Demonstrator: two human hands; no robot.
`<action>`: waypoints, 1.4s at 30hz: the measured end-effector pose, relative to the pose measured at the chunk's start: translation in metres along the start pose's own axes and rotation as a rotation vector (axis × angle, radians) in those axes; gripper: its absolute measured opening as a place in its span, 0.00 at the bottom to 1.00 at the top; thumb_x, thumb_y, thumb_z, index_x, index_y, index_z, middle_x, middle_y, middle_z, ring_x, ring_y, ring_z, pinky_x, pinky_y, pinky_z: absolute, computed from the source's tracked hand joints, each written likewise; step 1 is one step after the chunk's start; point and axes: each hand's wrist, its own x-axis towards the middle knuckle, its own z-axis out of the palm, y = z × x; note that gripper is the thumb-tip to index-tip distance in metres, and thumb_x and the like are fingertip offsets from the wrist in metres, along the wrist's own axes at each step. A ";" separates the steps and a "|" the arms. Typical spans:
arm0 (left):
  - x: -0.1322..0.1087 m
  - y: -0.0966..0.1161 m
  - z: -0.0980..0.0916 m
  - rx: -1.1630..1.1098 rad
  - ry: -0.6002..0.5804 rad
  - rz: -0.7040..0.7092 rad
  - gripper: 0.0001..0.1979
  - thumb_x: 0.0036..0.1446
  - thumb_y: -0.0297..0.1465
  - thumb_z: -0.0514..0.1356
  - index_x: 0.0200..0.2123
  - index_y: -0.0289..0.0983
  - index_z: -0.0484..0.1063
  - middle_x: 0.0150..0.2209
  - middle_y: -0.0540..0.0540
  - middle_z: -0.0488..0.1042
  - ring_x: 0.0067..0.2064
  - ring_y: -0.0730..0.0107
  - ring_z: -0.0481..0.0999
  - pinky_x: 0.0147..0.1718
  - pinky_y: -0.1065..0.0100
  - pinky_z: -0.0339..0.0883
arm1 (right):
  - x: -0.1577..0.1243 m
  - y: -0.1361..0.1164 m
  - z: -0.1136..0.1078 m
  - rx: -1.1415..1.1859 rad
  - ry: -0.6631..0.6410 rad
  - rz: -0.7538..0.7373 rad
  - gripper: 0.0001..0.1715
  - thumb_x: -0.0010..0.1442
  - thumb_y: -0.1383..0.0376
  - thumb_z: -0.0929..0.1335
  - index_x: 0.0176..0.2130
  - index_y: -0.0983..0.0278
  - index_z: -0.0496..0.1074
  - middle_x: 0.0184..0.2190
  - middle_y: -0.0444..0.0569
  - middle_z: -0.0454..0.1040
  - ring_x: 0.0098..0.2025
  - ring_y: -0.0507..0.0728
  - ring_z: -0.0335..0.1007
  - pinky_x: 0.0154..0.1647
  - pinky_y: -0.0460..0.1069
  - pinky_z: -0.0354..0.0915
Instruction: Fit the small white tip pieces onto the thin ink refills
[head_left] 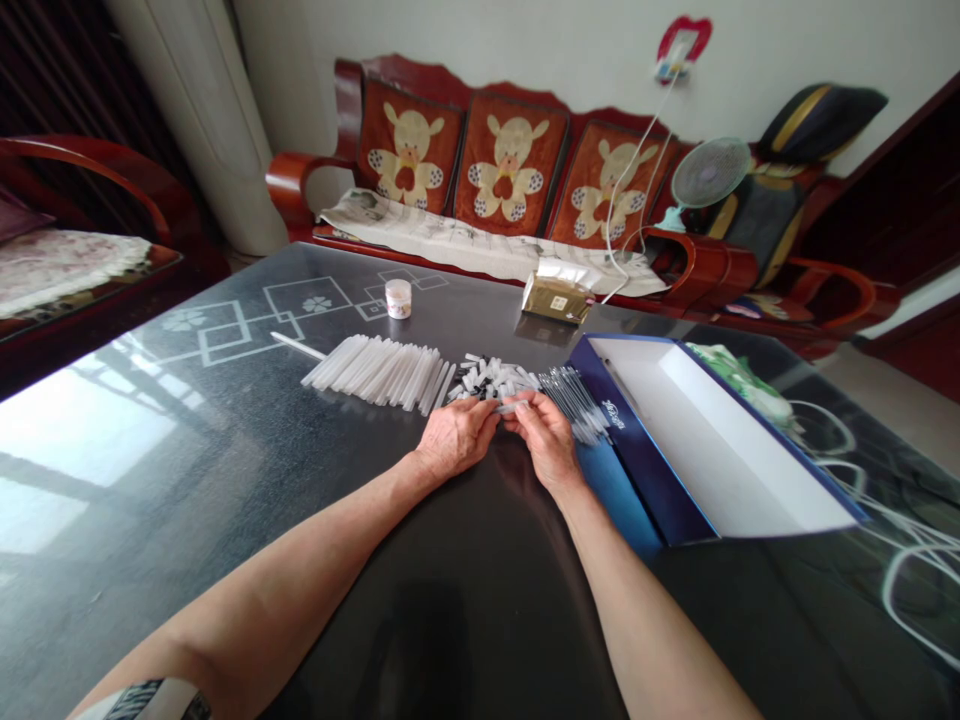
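My left hand (457, 436) and my right hand (544, 440) meet at the middle of the dark glass tabletop (225, 480), with the fingertips of both pinching a thin pale piece (514, 406). Just beyond them lies a loose heap of short white and black pieces (487, 378). A row of translucent tubes (382, 372) lies side by side to the left of the heap. To the right of my right hand rests a bundle of thin clear rods (576, 403), its end near the blue box.
An open blue box with a white inside (697, 440) stands to the right. Farther back are a small white jar (398, 298), a gold packet (555, 298) and a long white stick (298, 345). Behind the table are a red wooden bench (510, 170) and an electric fan (710, 172).
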 end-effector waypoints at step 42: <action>0.002 -0.007 0.005 0.020 0.120 -0.008 0.14 0.66 0.35 0.51 0.46 0.37 0.72 0.34 0.45 0.75 0.38 0.69 0.75 0.37 0.71 0.68 | 0.007 -0.005 -0.010 0.231 0.162 0.056 0.19 0.45 0.63 0.75 0.38 0.59 0.71 0.33 0.41 0.77 0.33 0.50 0.73 0.35 0.47 0.71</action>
